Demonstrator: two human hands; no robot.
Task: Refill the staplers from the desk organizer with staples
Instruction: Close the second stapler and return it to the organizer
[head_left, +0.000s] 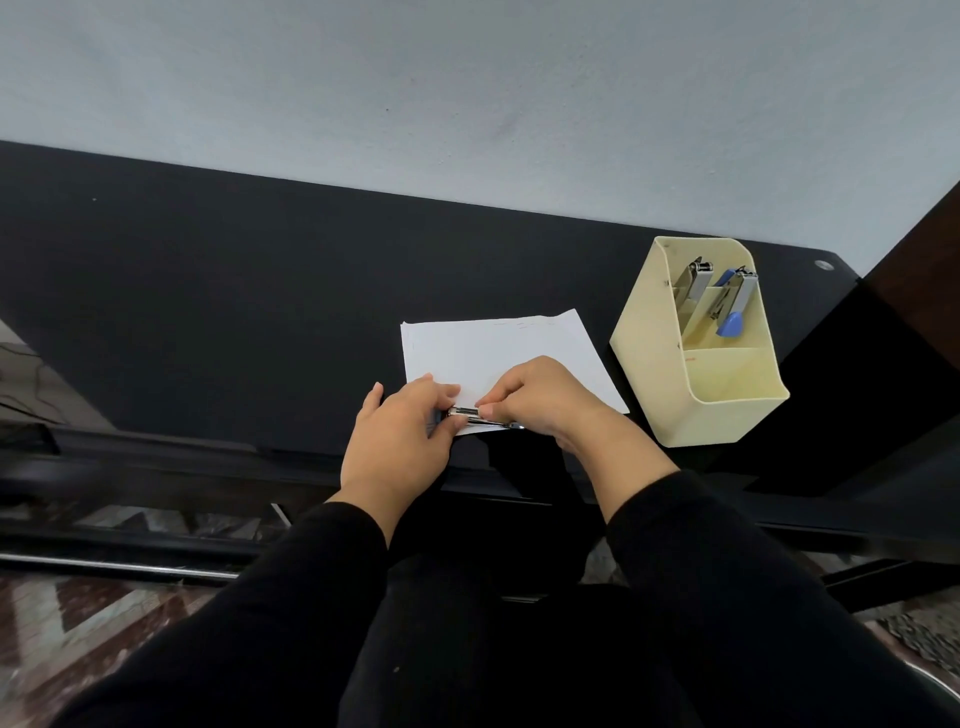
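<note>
**Both hands on one stapler, near edge of worktop**

Pale wall (467, 93) fills the top of the view. Below it is the black worktop (208, 291), running the full width. Patterned stone floor (104, 597) shows under its near edge. My black sleeves (701, 571) come up from the bottom of the view.

Cream desk organizer (727, 410) stands on the right of the worktop, near the right-hand corner and just beside the paper. It is tilted in this view, open top facing me. Front compartment shows only bare cream walls.

White paper (493, 348), a few sheets stacked, lies flat at centre. Its near edge runs under my hands.

Left hand (400, 441) and right hand (545, 400) meet over the paper's near edge, knuckles up. Both grip the chrome stapler (465, 413) between them. It lies roughly level, long axis left to right. Left fingers (441, 397) curl round its left end. Right fingers (493, 410) pinch it from the right, thumb tip on the metal.

Two more staplers sit in the organizer's back compartments, both leaning. Grey stapler (693, 286) is on the left, blue stapler (732, 306) on the right, a divider between them.

Most of the chrome stapler is hidden under my hands. Can't tell if its staple channel is open or whether any staples are in it.
</note>
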